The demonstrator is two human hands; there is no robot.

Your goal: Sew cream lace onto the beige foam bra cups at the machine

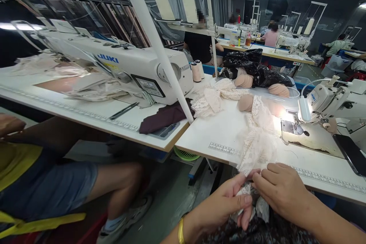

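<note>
A strip of cream lace fabric runs from beside the sewing machine over the table's front edge toward my lap. My left hand pinches the lace between thumb and fingers, just off the edge. Close on its right, my right hand is closed, its curled fingers gripping the lace too; the fingertips are partly hidden. Beige moulded bra cups lie at the far end of the strip. The machine's lamp lights the needle plate.
A black phone lies at the right. Thread cones, a black plastic bag and more lace are farther back. On the left table stand a second machine and dark cloth. A co-worker's leg is at the left.
</note>
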